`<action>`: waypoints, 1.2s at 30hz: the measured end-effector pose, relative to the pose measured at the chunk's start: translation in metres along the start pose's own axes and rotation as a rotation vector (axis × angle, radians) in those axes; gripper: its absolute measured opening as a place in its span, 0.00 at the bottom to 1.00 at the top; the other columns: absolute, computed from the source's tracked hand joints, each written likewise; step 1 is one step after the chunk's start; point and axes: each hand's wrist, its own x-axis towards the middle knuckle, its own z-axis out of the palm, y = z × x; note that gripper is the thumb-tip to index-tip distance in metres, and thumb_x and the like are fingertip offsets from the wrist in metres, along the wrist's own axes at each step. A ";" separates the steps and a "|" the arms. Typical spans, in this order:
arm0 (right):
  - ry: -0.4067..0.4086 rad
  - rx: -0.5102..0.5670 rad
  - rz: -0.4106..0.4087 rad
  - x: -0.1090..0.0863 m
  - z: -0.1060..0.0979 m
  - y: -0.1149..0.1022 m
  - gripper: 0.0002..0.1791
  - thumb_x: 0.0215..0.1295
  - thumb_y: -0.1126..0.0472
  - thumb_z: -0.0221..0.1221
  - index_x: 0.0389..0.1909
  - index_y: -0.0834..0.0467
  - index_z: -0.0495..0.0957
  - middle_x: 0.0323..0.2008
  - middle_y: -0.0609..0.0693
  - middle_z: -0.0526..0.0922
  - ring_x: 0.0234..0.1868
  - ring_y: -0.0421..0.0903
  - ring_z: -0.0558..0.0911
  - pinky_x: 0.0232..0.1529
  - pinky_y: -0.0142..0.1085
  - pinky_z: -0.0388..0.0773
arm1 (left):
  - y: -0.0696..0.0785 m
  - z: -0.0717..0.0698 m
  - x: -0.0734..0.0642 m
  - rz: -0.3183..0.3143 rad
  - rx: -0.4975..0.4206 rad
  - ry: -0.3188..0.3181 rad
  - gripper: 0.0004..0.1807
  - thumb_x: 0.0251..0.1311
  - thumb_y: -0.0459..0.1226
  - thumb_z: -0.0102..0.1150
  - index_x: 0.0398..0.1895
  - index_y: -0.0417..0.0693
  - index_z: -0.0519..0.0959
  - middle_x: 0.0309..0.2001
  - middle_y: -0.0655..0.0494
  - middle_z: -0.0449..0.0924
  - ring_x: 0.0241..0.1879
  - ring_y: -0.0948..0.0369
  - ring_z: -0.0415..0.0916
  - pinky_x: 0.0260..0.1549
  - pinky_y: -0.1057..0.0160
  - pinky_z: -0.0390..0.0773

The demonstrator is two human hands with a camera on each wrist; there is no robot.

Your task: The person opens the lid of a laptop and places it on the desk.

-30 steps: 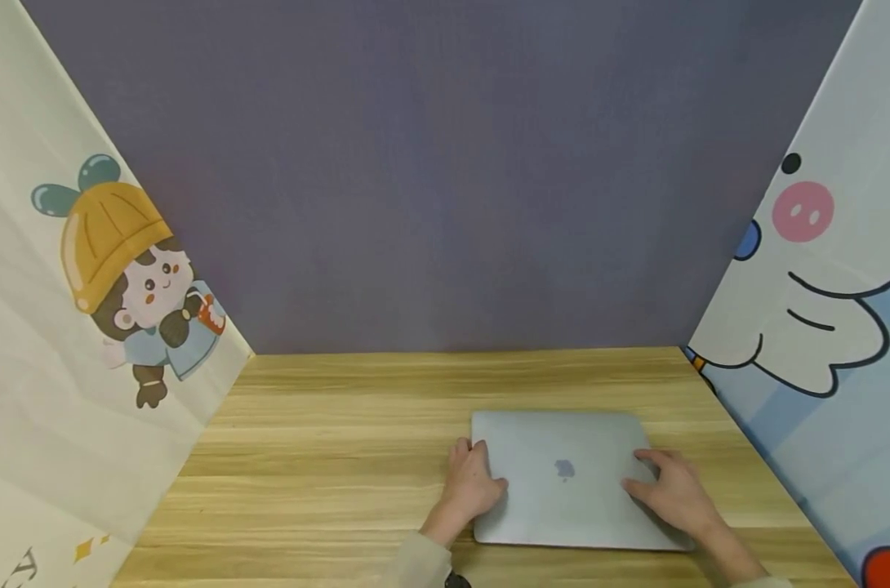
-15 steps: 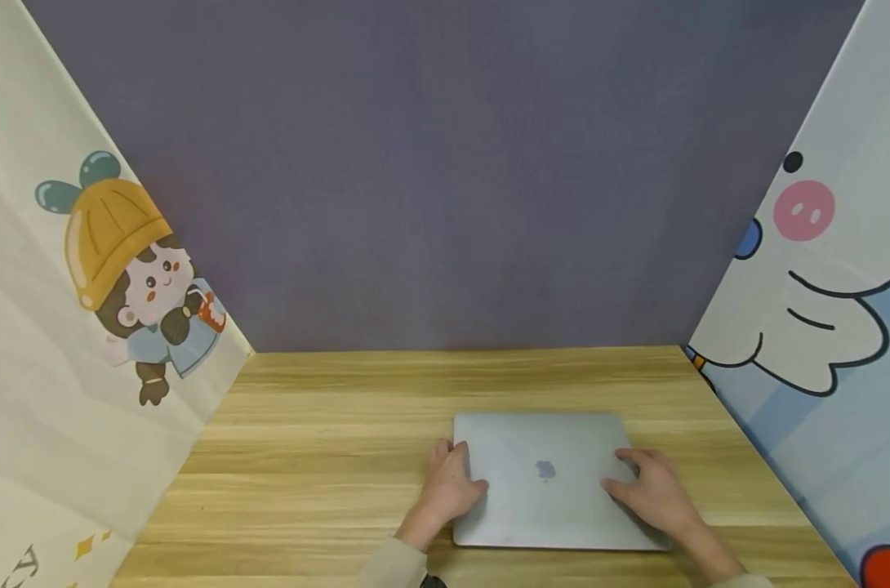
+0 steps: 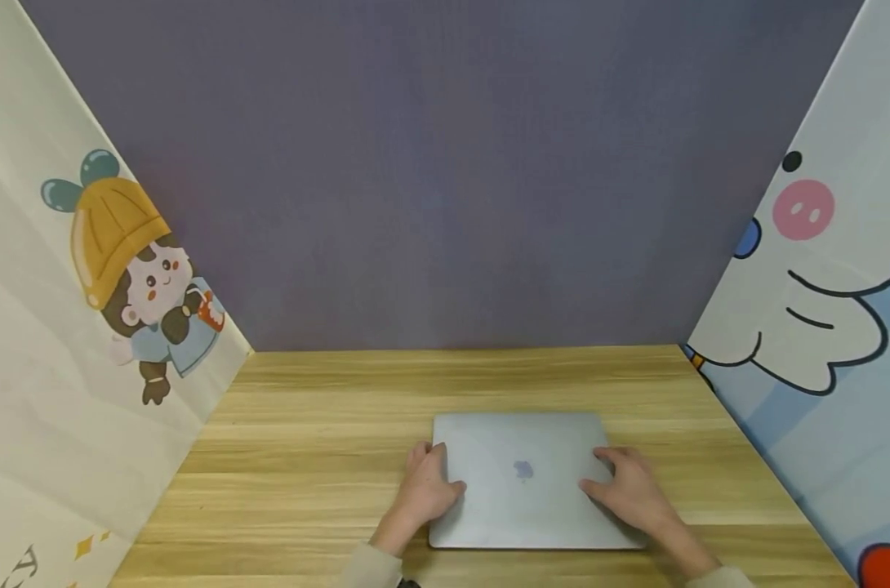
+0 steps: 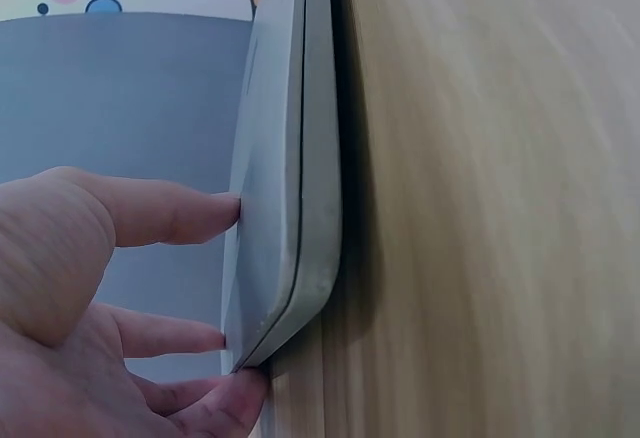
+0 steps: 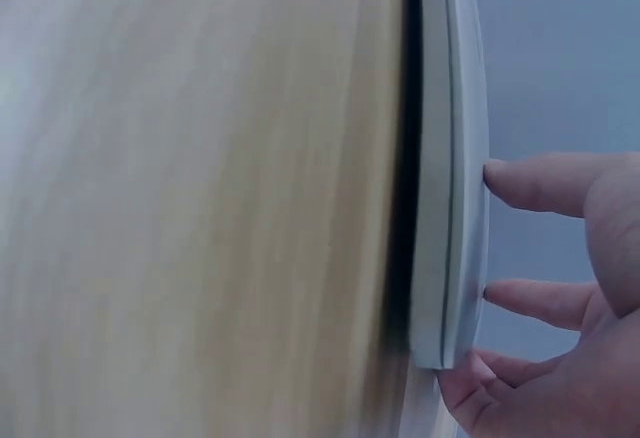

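A closed grey laptop (image 3: 514, 490) with an apple logo on its lid lies flat over the wooden table. At its left side, my left hand (image 3: 424, 487) holds it. In the left wrist view the thumb and one fingertip touch the lid (image 4: 265, 178) while the other fingers bend in at the corner edge. My right hand (image 3: 629, 488) grips the right side in much the same way. Its thumb and a finger press on the lid (image 5: 470, 158), seen in the right wrist view, and further fingers curl at the corner. A dark shadow runs along the underside.
The wooden tabletop (image 3: 305, 457) stretches to the left and behind the laptop. A dark grey panel (image 3: 445, 180) stands at the back. Cartoon-printed panels flank the table, one on the left (image 3: 33, 327) and one on the right (image 3: 856, 343).
The laptop has slid steadily to the left across the table, with both hands moving along at its sides. The hold of each hand looks the same throughout.
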 end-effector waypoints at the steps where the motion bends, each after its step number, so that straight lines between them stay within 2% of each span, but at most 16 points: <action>1: -0.001 -0.005 0.004 0.000 0.002 -0.003 0.37 0.53 0.50 0.74 0.58 0.71 0.77 0.56 0.73 0.75 0.57 0.71 0.74 0.54 0.63 0.75 | -0.002 -0.002 -0.001 -0.003 0.001 0.002 0.40 0.47 0.36 0.75 0.62 0.23 0.72 0.59 0.29 0.69 0.61 0.38 0.64 0.60 0.39 0.72; 7: 0.000 -0.010 -0.004 0.002 0.011 -0.016 0.37 0.52 0.51 0.75 0.57 0.70 0.78 0.55 0.72 0.76 0.56 0.70 0.75 0.53 0.61 0.77 | -0.013 -0.012 -0.003 -0.033 0.009 0.010 0.40 0.47 0.37 0.75 0.63 0.24 0.71 0.59 0.29 0.69 0.61 0.38 0.65 0.59 0.38 0.73; 16: -0.014 0.002 -0.038 -0.001 0.021 -0.035 0.37 0.51 0.51 0.76 0.57 0.70 0.78 0.54 0.72 0.75 0.55 0.67 0.76 0.51 0.59 0.79 | -0.027 -0.028 -0.007 -0.045 0.030 0.006 0.40 0.49 0.37 0.74 0.64 0.24 0.71 0.61 0.28 0.69 0.62 0.36 0.65 0.58 0.36 0.73; 22: 0.005 0.015 -0.067 -0.004 0.028 -0.045 0.37 0.49 0.53 0.77 0.56 0.71 0.79 0.52 0.73 0.75 0.54 0.68 0.76 0.52 0.60 0.78 | -0.036 -0.037 -0.012 -0.057 0.052 0.006 0.41 0.49 0.38 0.74 0.65 0.25 0.70 0.62 0.29 0.69 0.62 0.36 0.65 0.59 0.36 0.73; 28: -0.035 0.011 -0.056 -0.005 0.033 -0.052 0.39 0.49 0.51 0.77 0.58 0.69 0.78 0.54 0.70 0.74 0.55 0.66 0.75 0.52 0.60 0.79 | -0.041 -0.044 -0.017 -0.064 0.071 0.014 0.41 0.47 0.39 0.76 0.64 0.26 0.72 0.60 0.30 0.70 0.61 0.37 0.67 0.57 0.37 0.74; 36: -0.059 0.022 -0.047 -0.009 0.032 -0.055 0.41 0.49 0.51 0.77 0.60 0.69 0.77 0.55 0.68 0.73 0.56 0.64 0.74 0.52 0.58 0.79 | -0.047 -0.049 -0.022 -0.039 0.063 0.005 0.41 0.50 0.41 0.76 0.64 0.26 0.72 0.60 0.32 0.70 0.61 0.38 0.66 0.59 0.38 0.73</action>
